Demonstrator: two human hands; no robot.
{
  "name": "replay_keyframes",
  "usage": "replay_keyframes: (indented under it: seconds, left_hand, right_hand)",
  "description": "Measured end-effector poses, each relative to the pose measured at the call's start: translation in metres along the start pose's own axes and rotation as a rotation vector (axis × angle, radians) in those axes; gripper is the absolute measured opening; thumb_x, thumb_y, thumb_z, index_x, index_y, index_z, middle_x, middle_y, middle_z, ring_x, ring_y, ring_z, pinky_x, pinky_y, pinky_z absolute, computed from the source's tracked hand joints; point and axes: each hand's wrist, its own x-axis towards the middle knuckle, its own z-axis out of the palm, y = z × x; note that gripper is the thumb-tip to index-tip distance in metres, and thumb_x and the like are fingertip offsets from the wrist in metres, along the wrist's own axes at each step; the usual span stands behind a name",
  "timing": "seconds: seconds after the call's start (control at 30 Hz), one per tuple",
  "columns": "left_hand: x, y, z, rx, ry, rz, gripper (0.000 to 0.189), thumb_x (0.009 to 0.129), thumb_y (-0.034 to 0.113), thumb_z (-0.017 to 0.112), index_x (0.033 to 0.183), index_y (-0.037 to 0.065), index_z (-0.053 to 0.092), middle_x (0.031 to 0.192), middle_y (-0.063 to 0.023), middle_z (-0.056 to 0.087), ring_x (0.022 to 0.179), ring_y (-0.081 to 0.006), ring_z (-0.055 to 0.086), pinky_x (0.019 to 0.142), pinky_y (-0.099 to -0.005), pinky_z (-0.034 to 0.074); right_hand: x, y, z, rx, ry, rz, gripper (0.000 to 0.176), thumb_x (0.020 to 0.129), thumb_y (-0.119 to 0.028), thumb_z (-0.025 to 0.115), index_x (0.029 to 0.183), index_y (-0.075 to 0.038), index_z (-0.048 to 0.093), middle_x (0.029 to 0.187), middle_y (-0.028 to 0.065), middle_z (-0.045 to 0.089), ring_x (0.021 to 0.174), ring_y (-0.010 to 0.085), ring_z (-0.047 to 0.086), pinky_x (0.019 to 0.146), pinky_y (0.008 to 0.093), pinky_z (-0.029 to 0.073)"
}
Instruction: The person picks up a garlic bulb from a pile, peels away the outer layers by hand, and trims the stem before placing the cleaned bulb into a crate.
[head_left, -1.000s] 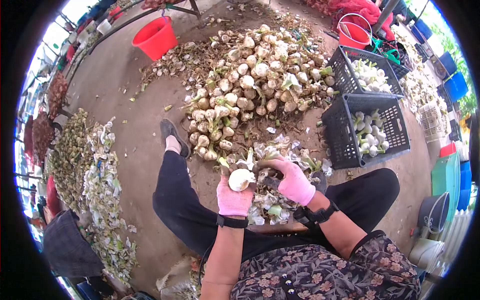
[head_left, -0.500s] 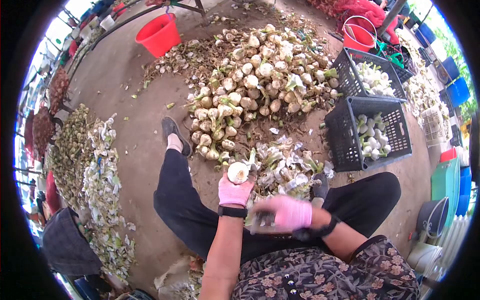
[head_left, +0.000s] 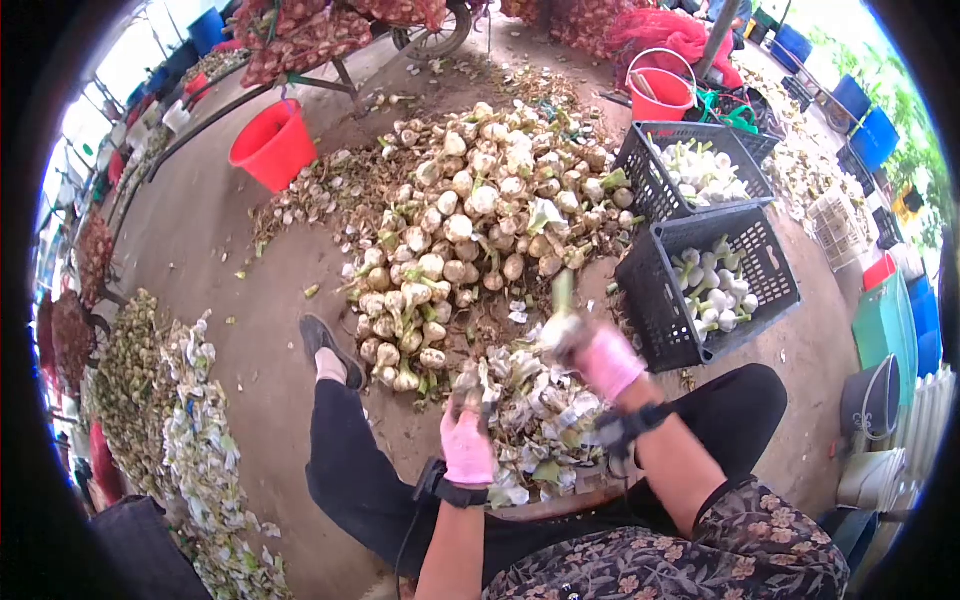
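Note:
A white garlic bulb (head_left: pixel 560 328) with a green stem sticking up is in my right hand (head_left: pixel 606 362), whose fingers are blurred around its lower side. That hand hangs over the peeled skins, left of the nearer black crate (head_left: pixel 652 335). My left hand (head_left: pixel 467 440) is raised above the left edge of the skins, its dirty gloved fingers loosely apart and no bulb seen in them. Both gloves are pink. In front lies a big heap of unpeeled garlic bulbs (head_left: pixel 460 228). Trimmed white bulbs (head_left: pixel 722 300) with short stems lie inside the nearer crate.
A second black crate (head_left: pixel 650 190) with white bulbs stands behind the first. Red buckets (head_left: pixel 275 145) stand at the back left and back right. Papery skins (head_left: pixel 540 420) lie between my legs, and more garlic and skins (head_left: pixel 200 440) spread along the left. Filled net bags (head_left: pixel 310 45) are behind.
The bulb that was in my left hand is now in my right hand, which has moved forward and right toward the crates. My view has tilted up and turned somewhat.

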Motion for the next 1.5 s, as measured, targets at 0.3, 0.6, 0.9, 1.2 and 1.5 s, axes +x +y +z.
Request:
replay_keyframes:
  seconds: [0.3,0.6,0.9,1.2,1.5]
  left_hand:
    - [0.027,-0.039,-0.04,0.425,0.088,0.097,0.03,0.087,-0.001,0.05,0.117,0.0,0.05,0.103,-0.0101,0.061,0.09,-0.0181,0.061,0.077,-0.0283,0.05]
    - [0.045,-0.052,-0.029,0.442,0.122,-0.169,0.037,0.081,0.001,0.055,0.117,-0.006,0.051,0.113,-0.0115,0.057,0.098,-0.018,0.055,0.087,-0.0265,0.043]
    - [0.039,-0.013,-0.004,0.679,0.069,0.079,0.068,0.072,0.004,0.064,0.131,-0.01,0.032,0.132,-0.0222,0.04,0.122,-0.027,0.041,0.104,-0.0332,0.03]
    - [0.014,0.001,0.004,1.008,-0.022,0.478,0.063,0.065,0.004,0.074,0.12,-0.006,0.045,0.12,-0.0178,0.049,0.112,-0.027,0.05,0.096,-0.0343,0.039]
    - [-0.027,0.014,0.03,1.097,0.057,0.804,0.055,0.059,0.004,0.076,0.108,-0.004,0.054,0.113,-0.0167,0.05,0.105,-0.032,0.053,0.09,-0.0359,0.043]
  right_hand:
    - [0.121,-0.062,-0.103,0.341,0.236,-0.289,0.042,0.078,0.005,0.058,0.118,-0.004,0.052,0.098,0.0116,0.061,0.086,0.0195,0.06,0.072,0.0318,0.053]
    - [0.27,-0.052,0.015,-0.739,0.372,-0.362,0.035,0.077,-0.005,0.058,0.112,-0.009,0.06,0.106,0.0182,0.062,0.099,0.0341,0.058,0.085,0.0376,0.046]
    - [0.119,0.017,0.043,-0.348,-0.155,-0.103,0.028,0.074,-0.006,0.069,0.102,-0.003,0.065,0.093,0.013,0.068,0.085,0.0176,0.064,0.077,0.0279,0.048]
    - [0.012,-0.029,0.05,0.121,-0.343,-0.05,0.033,0.081,-0.011,0.068,0.111,0.0,0.058,0.1,0.0024,0.063,0.093,0.0114,0.057,0.085,0.027,0.045]
    - [-0.053,-0.045,0.088,0.195,0.003,-0.17,0.031,0.083,-0.017,0.068,0.108,-0.002,0.059,0.092,0.0035,0.064,0.085,0.0097,0.058,0.077,0.0266,0.047]
